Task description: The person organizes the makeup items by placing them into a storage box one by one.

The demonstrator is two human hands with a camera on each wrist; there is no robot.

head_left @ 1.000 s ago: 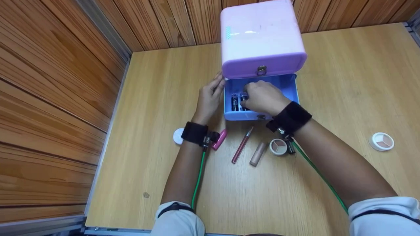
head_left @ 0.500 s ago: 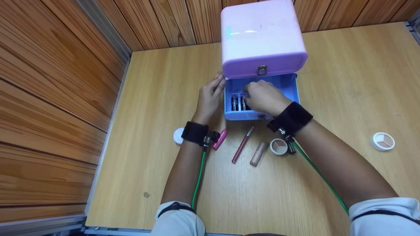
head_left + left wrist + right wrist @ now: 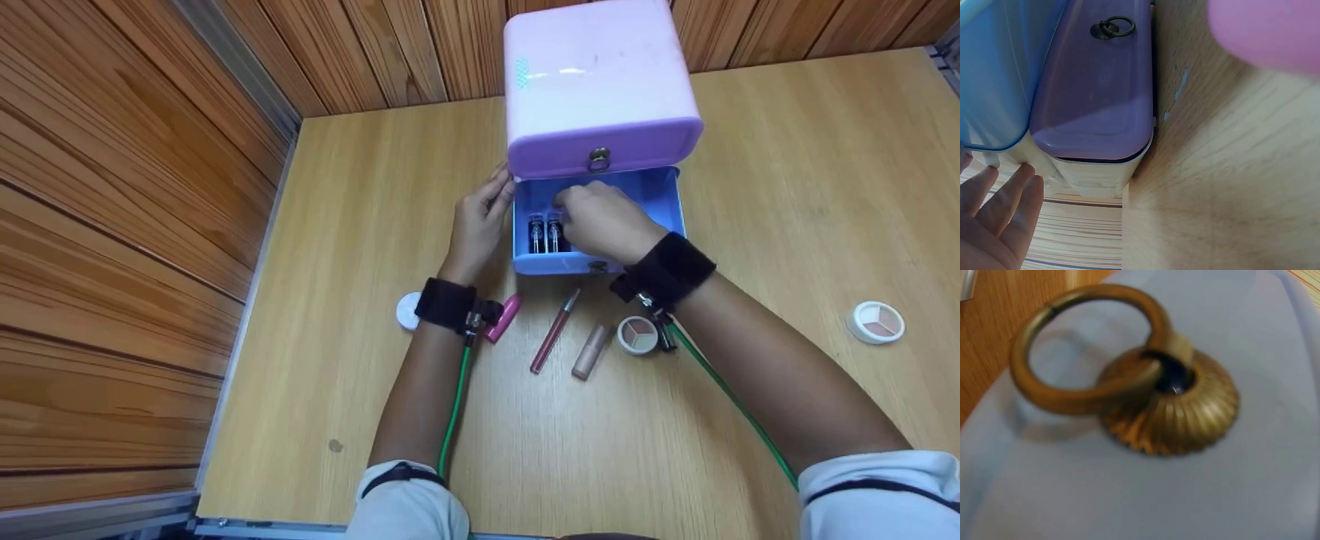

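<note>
In the head view, a blue drawer (image 3: 555, 264) stands pulled out of a pink drawer cabinet (image 3: 592, 75). My right hand (image 3: 604, 221) reaches down into the drawer, fingers bent and fingertips hidden; I cannot tell whether they hold anything. Two small dark glass vials with clear tops lie side by side there, the left vial (image 3: 536, 234) and the right vial (image 3: 554, 234), close to my fingers. My left hand (image 3: 480, 225) rests fairly straight fingers against the cabinet's left side, also seen beside the blue drawer in the left wrist view. A brass ring pull (image 3: 1095, 354) fills the right wrist view.
Before the cabinet lie a pink tube (image 3: 504, 319), a slim red lip gloss (image 3: 553, 334), a beige tube (image 3: 590, 352) and a round palette (image 3: 637, 335). Another palette (image 3: 876, 322) sits far right, a white disc (image 3: 407, 310) left. A purple lower drawer (image 3: 1095, 84) is closed.
The right fingers have shifted slightly away from the right vial, which now shows more fully and stands more parallel to the left one. The left hand has stayed put.
</note>
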